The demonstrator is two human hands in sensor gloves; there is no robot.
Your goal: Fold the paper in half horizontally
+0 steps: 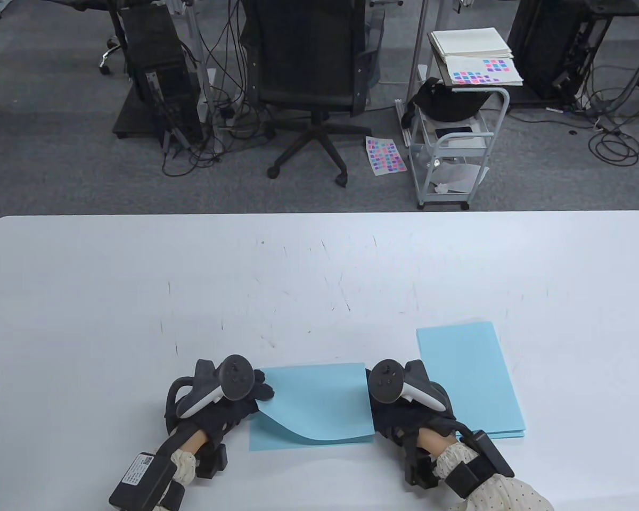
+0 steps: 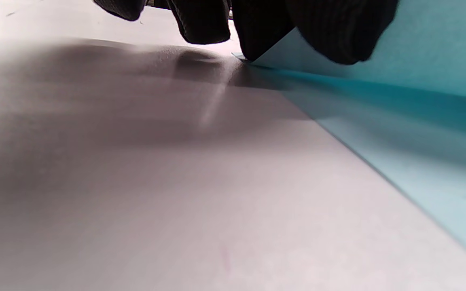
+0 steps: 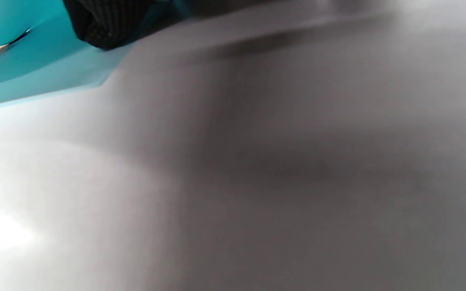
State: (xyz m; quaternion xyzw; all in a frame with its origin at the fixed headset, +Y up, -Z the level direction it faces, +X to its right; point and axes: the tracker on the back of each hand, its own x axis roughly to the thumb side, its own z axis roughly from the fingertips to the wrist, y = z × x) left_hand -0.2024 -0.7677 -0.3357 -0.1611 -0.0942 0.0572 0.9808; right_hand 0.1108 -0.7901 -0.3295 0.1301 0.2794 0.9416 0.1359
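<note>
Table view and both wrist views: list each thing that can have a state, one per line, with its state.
blue paper: partly folded, top layer curled, not creased flat
left hand: fingers press the paper's left corner
right hand: at the paper's right edge
paper stack: flat, untouched

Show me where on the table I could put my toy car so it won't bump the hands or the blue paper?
The white table is bare across its far half and whole left side. The near middle is crowded: the left hand and right hand sit at either edge of the half-folded blue paper, with the blue paper stack right beside the right hand.
</note>
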